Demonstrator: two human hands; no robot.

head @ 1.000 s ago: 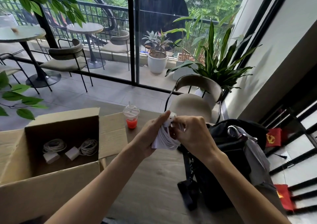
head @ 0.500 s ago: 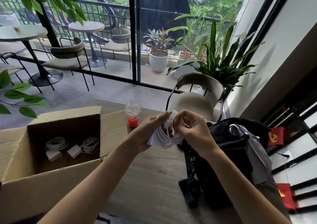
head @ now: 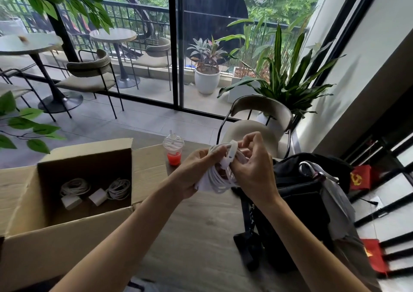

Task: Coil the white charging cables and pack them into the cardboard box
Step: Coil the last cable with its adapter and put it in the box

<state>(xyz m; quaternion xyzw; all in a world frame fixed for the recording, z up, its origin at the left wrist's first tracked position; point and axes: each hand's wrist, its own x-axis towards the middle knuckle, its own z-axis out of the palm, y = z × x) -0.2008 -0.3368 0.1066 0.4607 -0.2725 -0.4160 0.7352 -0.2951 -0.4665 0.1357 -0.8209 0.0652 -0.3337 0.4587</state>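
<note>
**In hand: one white cable coil, held above the surface**

We enter the white cable coil first. It is a bundle of several loops, held in the air over the wooden surface near the middle of the view. It is outside the cardboard box.

- **Left hand**: grips the coil from its 9 o'clock side, fingers curled round the loops.
- **Right hand**: meets the coil from 3 o'clock. Its bent thumb and fingers pinch a white strap that crosses the loops at the coil's 12 o'clock.
- **Unidentified part:** something flat and white shows under the left palm at the coil's 7 o'clock. We cannot tell what it is.

**Cardboard box:** stands on the surface at 9 o'clock of our hands, flaps open. On its floor we count:
- a first packed coil;
- a second packed coil at its 3 o'clock;
- two white plug blocks lying between and just in front of the coils, one block and another block.

**Other items**
- A lidded plastic cup with red drink, on the surface at 10 o'clock of the hands, just beside the box's right flap.
- A black bag, on the surface at 4 o'clock of the hands, near our right wrist.
- A chair, beyond the surface at 1 o'clock.
- A potted plant, behind the chair.
</note>
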